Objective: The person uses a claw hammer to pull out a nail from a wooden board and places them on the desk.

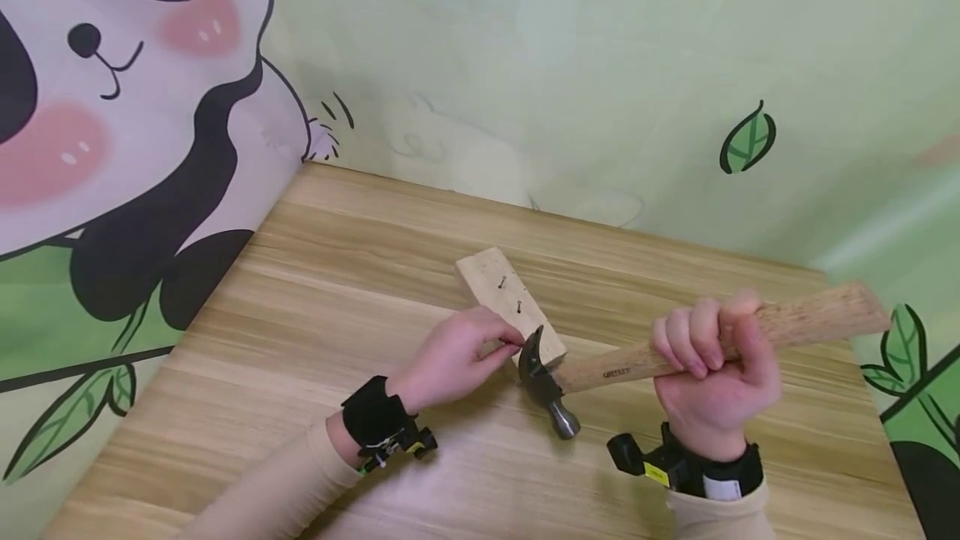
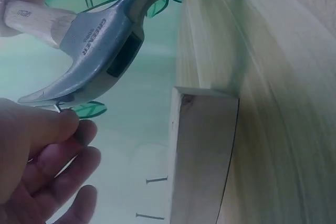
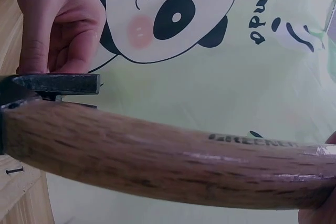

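The wooden block lies on the bench, its long axis slanting from a far-left end to a near-right end. Two standing nails rise from its upper face, nearer the far end.

The hammer is held above the level of the block, apart from it. From the block's near end, its handle runs out to the right and slightly away; the claw points to the far side, the striking face toward the person. The right hand wraps its fingers round the handle, right of the block. The left hand, left of the block's near end, pinches what looks like a nail, mostly hidden, right at the claw.

Bench surface extends both sides of the block; beyond its far end, a narrower strip reaches the back edge against the printed backdrop.
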`<state>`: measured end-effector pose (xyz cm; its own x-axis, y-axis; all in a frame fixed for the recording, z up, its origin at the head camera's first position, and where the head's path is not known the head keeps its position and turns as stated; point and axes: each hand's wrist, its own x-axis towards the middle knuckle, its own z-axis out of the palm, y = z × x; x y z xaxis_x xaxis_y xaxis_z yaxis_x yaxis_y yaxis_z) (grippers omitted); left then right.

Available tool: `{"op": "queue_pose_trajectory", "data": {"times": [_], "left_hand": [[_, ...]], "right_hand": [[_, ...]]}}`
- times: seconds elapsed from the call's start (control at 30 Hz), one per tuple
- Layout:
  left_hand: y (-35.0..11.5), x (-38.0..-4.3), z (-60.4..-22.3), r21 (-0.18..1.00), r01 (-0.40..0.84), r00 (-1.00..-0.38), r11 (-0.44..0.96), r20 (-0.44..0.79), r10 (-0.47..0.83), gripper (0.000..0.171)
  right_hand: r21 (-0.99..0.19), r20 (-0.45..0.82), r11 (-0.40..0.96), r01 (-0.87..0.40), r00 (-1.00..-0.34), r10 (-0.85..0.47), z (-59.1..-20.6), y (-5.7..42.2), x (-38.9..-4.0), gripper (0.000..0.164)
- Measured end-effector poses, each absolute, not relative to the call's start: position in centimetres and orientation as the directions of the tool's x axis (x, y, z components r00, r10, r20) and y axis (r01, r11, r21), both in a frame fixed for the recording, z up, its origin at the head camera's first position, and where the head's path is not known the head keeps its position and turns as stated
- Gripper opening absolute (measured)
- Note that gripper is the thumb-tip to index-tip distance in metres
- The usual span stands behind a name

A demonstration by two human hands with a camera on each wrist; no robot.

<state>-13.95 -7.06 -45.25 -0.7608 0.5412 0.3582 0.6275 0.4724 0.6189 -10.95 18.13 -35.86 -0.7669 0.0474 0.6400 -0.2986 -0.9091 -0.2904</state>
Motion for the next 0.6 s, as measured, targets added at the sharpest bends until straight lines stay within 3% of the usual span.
{"op": "queue_pose_trajectory", "data": {"times": [0.33, 0.47, 0.6], "left_hand": [[-7.2, -12.5, -42.5, 0.695, 0.637, -0.768, 0.333, 0.536, 0.351, 0.01], [-9.4, -12.8, -42.7, 0.717, 0.554, -0.832, 0.423, 0.463, 0.306, 0.008], [-13.8, -14.1, -44.2, 0.759, 0.356, -0.934, 0.545, 0.285, 0.213, 0.009]], "right_hand": [[-0.366, 0.68, -0.882, -0.296, -0.732, -0.037, -36.9, 17.2, -10.8, 0.028], [-0.366, 0.698, -0.873, -0.322, -0.716, -0.028, -36.9, 17.1, -11.0, 0.028], [-0.374, 0.701, -0.867, -0.33, -0.713, -0.031, -36.8, 17.1, -11.1, 0.028]]}}
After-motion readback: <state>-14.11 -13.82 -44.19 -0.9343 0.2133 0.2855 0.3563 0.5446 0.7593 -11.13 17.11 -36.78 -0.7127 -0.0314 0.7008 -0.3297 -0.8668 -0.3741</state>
